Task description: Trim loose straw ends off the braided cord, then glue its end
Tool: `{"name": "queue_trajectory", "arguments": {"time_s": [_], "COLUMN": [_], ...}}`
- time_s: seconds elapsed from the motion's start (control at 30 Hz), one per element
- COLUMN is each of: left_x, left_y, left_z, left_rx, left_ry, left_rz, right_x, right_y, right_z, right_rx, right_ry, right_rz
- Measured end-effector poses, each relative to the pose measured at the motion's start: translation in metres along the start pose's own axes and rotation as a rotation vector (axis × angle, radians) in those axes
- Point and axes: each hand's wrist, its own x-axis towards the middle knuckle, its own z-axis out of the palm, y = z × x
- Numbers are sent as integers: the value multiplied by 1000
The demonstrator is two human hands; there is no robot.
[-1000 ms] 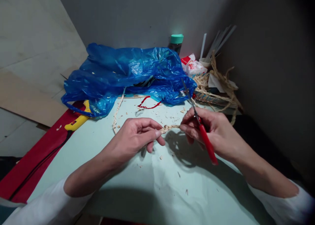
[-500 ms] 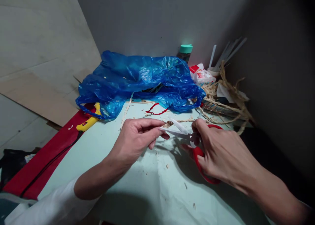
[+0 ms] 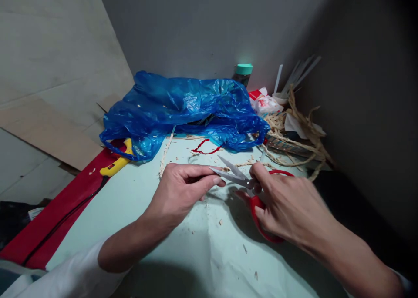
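Observation:
Red-handled scissors (image 3: 257, 206) are gripped in my right hand (image 3: 287, 202), with their blades parted and pointing left. The blade tips reach my left hand (image 3: 183, 189), whose thumb and fingers are pinched round a small brown twisted piece (image 3: 226, 169). Most of that piece is hidden by the fingers and blades. Behind the blades, a braided straw cord (image 3: 243, 164) lies on the pale green surface. A loop of red cord (image 3: 207, 152) rests further back, in front of the blue plastic bag (image 3: 183, 102).
A yellow tool (image 3: 115, 165) with a black cable lies at the left on a red strip (image 3: 75, 202). At the back right are a green-lidded jar (image 3: 244, 71), white sticks (image 3: 298, 74) and coiled straw cord (image 3: 277, 124). Small scraps dot the surface.
The scissors and my right hand have shifted slightly left, and the blades lie differently over the small piece. The whole view has tilted slightly.

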Motion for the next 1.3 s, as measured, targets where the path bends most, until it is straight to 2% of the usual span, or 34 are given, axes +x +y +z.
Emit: {"name": "queue_trajectory", "arguments": {"time_s": [0.23, 0.37, 0.53, 0.63, 0.73, 0.83, 0.97, 1.13, 1.3], "left_x": [0, -1, 0, 1, 2, 2, 1, -2, -1], "left_y": [-7, -9, -9, -9, -9, -9, -9, -7, -6], "left_z": [-2, -2, -1, -2, -3, -3, -2, 5, 11], "left_rx": [-163, -208, -220, -265, -295, -299, -187, -9, -92], "left_ry": [-53, -43, -24, -58, -115, -144, -191, -186, -225], "left_rz": [-64, -63, -83, -122, -172, -215, -161, -68, -102], "right_x": [0, 0, -1, 1, 4, 5, 5, 6, 7], "right_y": [-3, -3, -1, 0, 0, -1, -5, -15, -21], "right_z": [4, 9, 14, 12, 6, -1, -7, -2, -1], "right_rx": [-36, -67, -17, 216, 631, 1072, 1522, 1713, 1665], "right_ry": [68, 101, 58, -46, -107, -99, -61, -116, -12], "right_rz": [-47, -83, -66, -9, 112, 266, 401, 387, 398]}}
